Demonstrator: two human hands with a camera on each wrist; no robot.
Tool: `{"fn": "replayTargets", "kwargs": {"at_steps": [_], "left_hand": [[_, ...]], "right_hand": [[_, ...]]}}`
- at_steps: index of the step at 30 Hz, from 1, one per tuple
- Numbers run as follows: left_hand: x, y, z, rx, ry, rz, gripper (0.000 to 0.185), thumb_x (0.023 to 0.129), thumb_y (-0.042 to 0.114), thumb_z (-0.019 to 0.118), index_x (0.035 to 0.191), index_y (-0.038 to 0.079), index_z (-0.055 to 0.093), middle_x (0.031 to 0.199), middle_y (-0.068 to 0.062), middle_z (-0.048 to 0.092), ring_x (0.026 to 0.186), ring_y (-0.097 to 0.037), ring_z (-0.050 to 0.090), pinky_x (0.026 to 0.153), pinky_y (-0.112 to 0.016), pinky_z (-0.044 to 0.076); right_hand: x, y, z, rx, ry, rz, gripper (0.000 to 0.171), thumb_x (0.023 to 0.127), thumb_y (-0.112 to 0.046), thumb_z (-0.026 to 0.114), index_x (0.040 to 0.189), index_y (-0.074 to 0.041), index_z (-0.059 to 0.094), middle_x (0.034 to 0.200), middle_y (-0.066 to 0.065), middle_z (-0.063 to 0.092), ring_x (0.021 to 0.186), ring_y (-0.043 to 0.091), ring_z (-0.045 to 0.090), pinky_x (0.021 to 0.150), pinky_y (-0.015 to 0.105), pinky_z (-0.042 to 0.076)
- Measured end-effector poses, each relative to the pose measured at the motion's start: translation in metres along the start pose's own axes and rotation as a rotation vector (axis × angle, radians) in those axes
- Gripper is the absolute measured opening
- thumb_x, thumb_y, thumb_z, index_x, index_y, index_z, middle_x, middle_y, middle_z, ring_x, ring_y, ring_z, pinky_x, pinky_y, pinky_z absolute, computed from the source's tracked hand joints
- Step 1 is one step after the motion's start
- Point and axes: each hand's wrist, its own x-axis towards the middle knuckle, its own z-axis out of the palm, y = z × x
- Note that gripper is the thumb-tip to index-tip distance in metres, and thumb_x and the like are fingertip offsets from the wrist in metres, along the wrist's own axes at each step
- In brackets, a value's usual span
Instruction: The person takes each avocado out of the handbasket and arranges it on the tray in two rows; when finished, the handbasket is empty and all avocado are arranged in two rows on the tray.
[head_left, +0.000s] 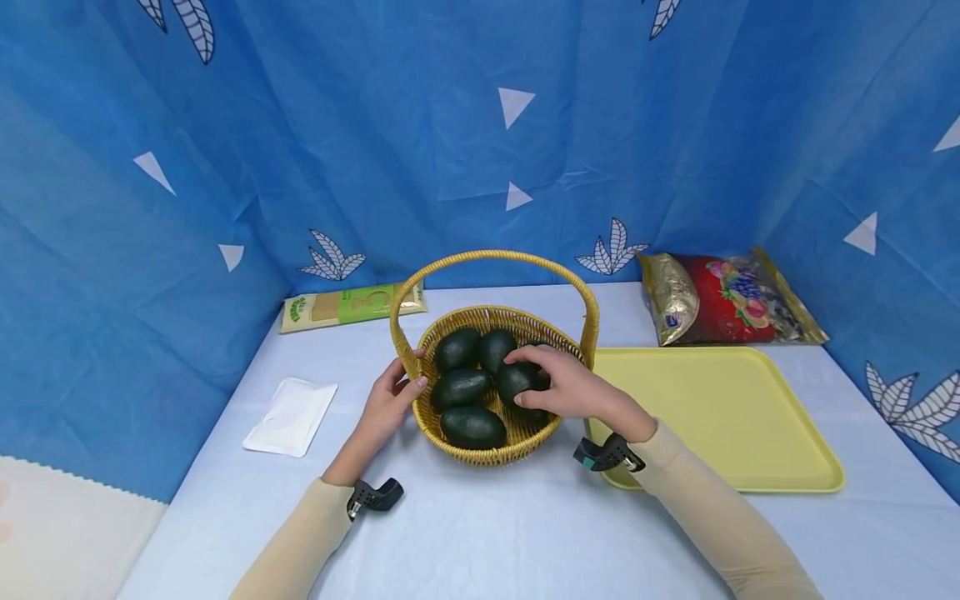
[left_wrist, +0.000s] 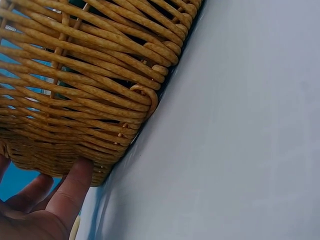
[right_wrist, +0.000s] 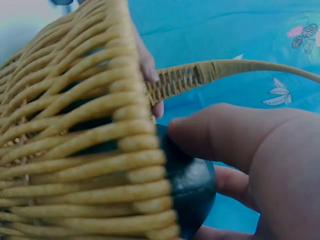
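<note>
1. The dark green avocado (head_left: 517, 381) under my right hand (head_left: 573, 392) lies inside the woven basket (head_left: 480, 446), on its right side, just beside four more avocados. From the right wrist view my thumb and fingers are curled round its smooth skin, so the hand is closed on it. The fruit sits against the basket's inner wall there.

2. The other avocados: two at the back (head_left: 457, 348) (head_left: 497, 347), one in the middle (head_left: 460, 388), one at the front (head_left: 472, 427). They touch one another and fill most of the basket floor, so a grip from above is the easy way onto any single one.

3. My left hand (head_left: 386, 408) is on the basket's left outer wall, thumb at the rim near the foot of the handle (head_left: 495, 257). The left wrist view shows fingertips (left_wrist: 75, 182) pressed against the weave low down. I judge this a bracing hold, so that the light basket does not slide or tip on the table. The fingers look fairly straight, pressing, not wrapped round anything.

4. The basket stands upright on the pale blue table (head_left: 487, 533), at its centre.

5. The yellow tray (head_left: 720, 417) lies flat just to the right of the basket, nearly touching it, partly under my right forearm.

6. Farther out: a white packet (head_left: 291, 415) to the left, well apart; a green and tan packet (head_left: 348, 305) at the back left; a red and gold bag (head_left: 723, 300) behind the tray.
</note>
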Motion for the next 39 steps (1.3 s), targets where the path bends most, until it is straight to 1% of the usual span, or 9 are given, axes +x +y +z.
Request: {"fn": "replayTargets", "kwargs": {"at_steps": [4,7,11,14,16,18,24,32,39], "left_hand": [[0.000,-0.001,0.001,-0.001,-0.006,0.015,0.051,0.102,0.013,0.059,0.150,0.005,0.046,0.152,-0.027,0.047,0.131,-0.047,0.057,0.092,-0.020,0.053],[0.000,-0.001,0.001,-0.007,0.001,0.022,0.050,0.102,0.012,0.058,0.150,0.005,0.046,0.152,-0.027,0.048,0.130,-0.047,0.058,0.091,-0.019,0.053],[0.001,-0.003,0.001,-0.015,0.000,0.020,0.050,0.101,0.012,0.059,0.150,0.005,0.046,0.152,-0.027,0.048,0.131,-0.047,0.057,0.090,-0.017,0.053],[0.000,-0.003,0.002,-0.020,-0.003,0.014,0.051,0.101,0.012,0.060,0.150,0.005,0.046,0.151,-0.027,0.049,0.131,-0.047,0.057,0.090,-0.017,0.053],[0.000,-0.003,0.002,-0.022,0.000,0.009,0.051,0.101,0.012,0.060,0.150,0.005,0.046,0.151,-0.026,0.049,0.131,-0.046,0.057,0.089,-0.016,0.053],[-0.001,-0.003,0.001,-0.021,0.003,0.007,0.051,0.101,0.012,0.060,0.150,0.005,0.046,0.152,-0.025,0.049,0.131,-0.046,0.057,0.089,-0.015,0.053],[0.000,-0.002,0.000,-0.012,-0.003,0.007,0.051,0.102,0.015,0.060,0.150,0.007,0.046,0.154,-0.023,0.047,0.133,-0.045,0.056,0.092,-0.018,0.053],[0.001,-0.003,-0.001,-0.007,0.009,0.012,0.050,0.102,0.014,0.059,0.150,0.007,0.047,0.154,-0.023,0.047,0.134,-0.045,0.056,0.093,-0.019,0.052],[0.001,-0.005,0.000,-0.017,0.003,0.012,0.050,0.102,0.012,0.058,0.150,0.006,0.046,0.155,-0.023,0.046,0.135,-0.045,0.055,0.093,-0.016,0.051]], "right_hand": [[-0.004,-0.001,-0.003,0.054,0.010,-0.028,0.046,0.095,-0.022,0.069,0.139,-0.013,0.057,0.141,0.013,0.060,0.126,0.032,0.057,0.100,0.052,0.053],[-0.008,-0.004,-0.007,0.124,0.006,-0.048,0.046,0.099,-0.020,0.064,0.143,-0.010,0.055,0.146,0.015,0.056,0.127,0.032,0.057,0.099,0.047,0.054],[-0.017,-0.007,-0.017,0.252,0.003,-0.036,0.045,0.101,-0.014,0.060,0.144,-0.005,0.053,0.148,0.021,0.052,0.105,0.027,0.063,0.083,0.032,0.055],[-0.024,-0.008,-0.026,0.333,-0.005,-0.011,0.045,0.100,-0.010,0.060,0.144,-0.002,0.052,0.147,0.025,0.050,0.094,0.021,0.062,0.074,0.026,0.054],[-0.030,-0.008,-0.032,0.361,-0.013,0.013,0.046,0.101,-0.011,0.060,0.145,-0.003,0.051,0.147,0.026,0.049,0.095,0.021,0.065,0.076,0.025,0.056],[-0.036,-0.007,-0.037,0.386,-0.025,0.046,0.046,0.101,-0.012,0.060,0.145,-0.004,0.050,0.148,0.027,0.047,0.103,0.024,0.067,0.081,0.029,0.060],[-0.056,-0.004,-0.050,0.422,-0.054,0.096,0.046,0.102,-0.013,0.058,0.146,-0.002,0.049,0.147,0.031,0.044,0.107,0.029,0.070,0.083,0.032,0.061],[-0.081,0.009,-0.066,0.456,-0.063,0.099,0.047,0.102,-0.012,0.057,0.146,0.002,0.047,0.147,0.032,0.042,0.103,0.014,0.073,0.085,0.029,0.060],[-0.093,0.030,-0.079,0.469,-0.058,0.159,0.048,0.103,-0.013,0.056,0.147,0.002,0.045,0.148,0.034,0.041,0.103,0.014,0.072,0.082,0.034,0.062]]}}
